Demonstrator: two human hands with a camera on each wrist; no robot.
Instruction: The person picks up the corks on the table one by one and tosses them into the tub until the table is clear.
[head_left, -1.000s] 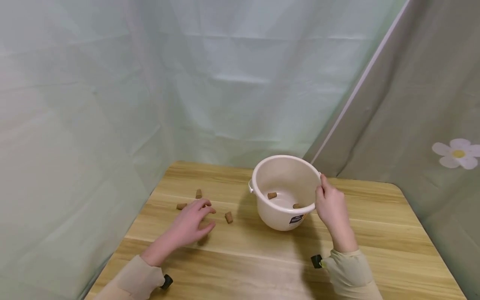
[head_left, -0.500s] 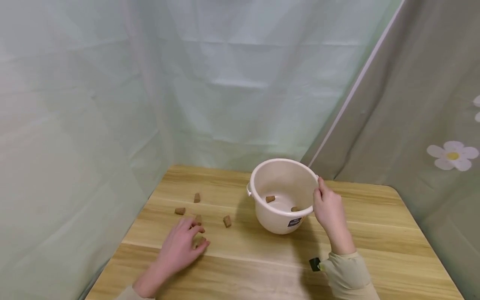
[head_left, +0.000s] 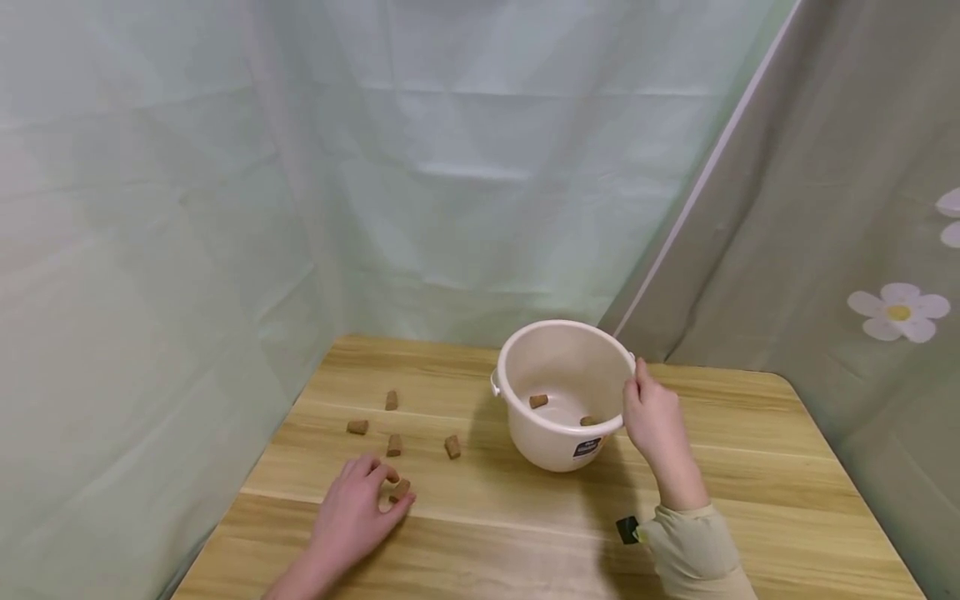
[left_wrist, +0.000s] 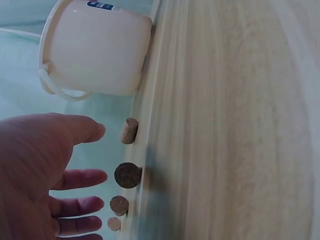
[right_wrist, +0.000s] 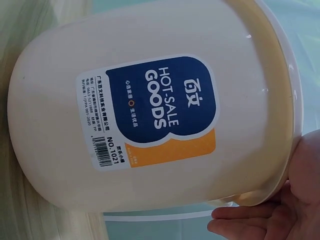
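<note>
In the head view my left hand (head_left: pixel 356 510) is low over the table's left part, thumb and index finger spread on either side of the nearest cork (head_left: pixel 402 489). The left wrist view shows this hand (left_wrist: pixel 55 175) with fingers extended and a gap to the corks. Several other corks lie just beyond it, one cork (head_left: pixel 452 447) closer to the bucket. My right hand (head_left: pixel 656 417) grips the rim of a cream plastic bucket (head_left: pixel 555 446) at its right side. Inside the bucket are two corks, one cork (head_left: pixel 538 401) fully visible and another cork (head_left: pixel 590 421) partly hidden by the rim.
The wooden table (head_left: pixel 712 467) has pale green curtains (head_left: pixel 465 183) behind and to the left. A grey-green curtain (head_left: pixel 810 208) with white flowers hangs on the right. A thin white handle (head_left: pixel 495 382) shows at the bucket's left side.
My left hand has moved back toward the near edge, uncovering corks it partly hid, and is now around the nearest one. The right hand keeps its hold on the bucket.
</note>
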